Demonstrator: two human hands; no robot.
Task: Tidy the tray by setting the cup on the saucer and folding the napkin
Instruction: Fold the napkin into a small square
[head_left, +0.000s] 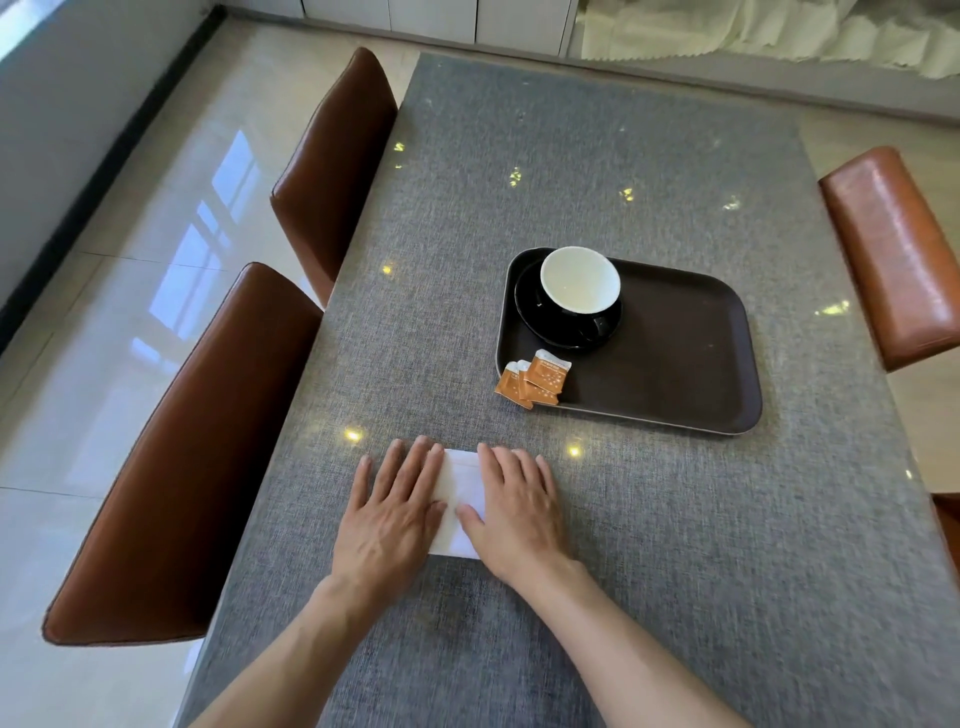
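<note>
We are pressing our left hand (392, 512) and right hand (511, 512) flat, fingers spread and gripping nothing, on the white napkin (460, 491) lying on the grey table (675, 519). Farther off, the cup (579, 283) is sitting on the saucer (530, 312) in the dark tray (675, 353), with orange packets (535, 382) overlapping its near-left rim.

one tray (675, 374), cup (579, 280), saucer (535, 322), napkin (460, 493); three sachets (535, 382), three chairs (332, 171)

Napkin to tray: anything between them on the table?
Head view: bare grey tablecloth between the napkin, flat under both hands, and the tray. Nearest things are the orange sachets overhanging the tray's near-left corner.
</note>
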